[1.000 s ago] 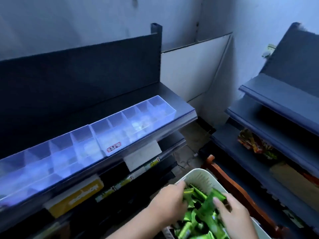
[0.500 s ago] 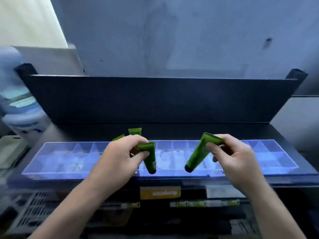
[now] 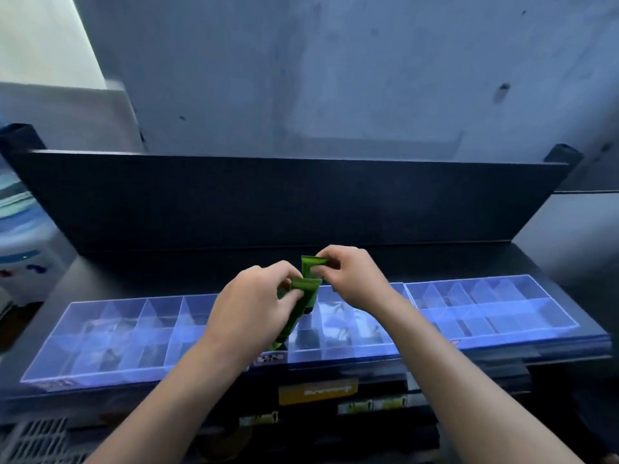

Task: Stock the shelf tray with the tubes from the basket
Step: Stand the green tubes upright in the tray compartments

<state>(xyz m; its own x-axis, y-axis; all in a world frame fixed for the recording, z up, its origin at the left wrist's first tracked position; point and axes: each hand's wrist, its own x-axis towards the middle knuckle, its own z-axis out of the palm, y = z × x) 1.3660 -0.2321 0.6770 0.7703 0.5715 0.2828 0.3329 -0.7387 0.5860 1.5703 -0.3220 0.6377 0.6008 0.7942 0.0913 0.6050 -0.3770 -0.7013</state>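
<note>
Both hands, left [image 3: 254, 303] and right [image 3: 351, 279], pinch green tubes [image 3: 310, 289] above tray [image 3: 134, 333].

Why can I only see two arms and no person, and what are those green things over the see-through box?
The picture comes from a camera worn on a person's head, looking forward and down, so you see only their arms and hands. The left hand grips several small green squeeze tubes with dark caps pointing down. The right hand pinches the flat top end of another green tube. Both hands are held above a long clear plastic tray split into many little compartments, which sits on a dark shelf. The compartments you can see look empty. Below the tray, on the shelf's front edge, are a yellow label and smaller price tags. The person is about to put tubes into the tray.
</note>
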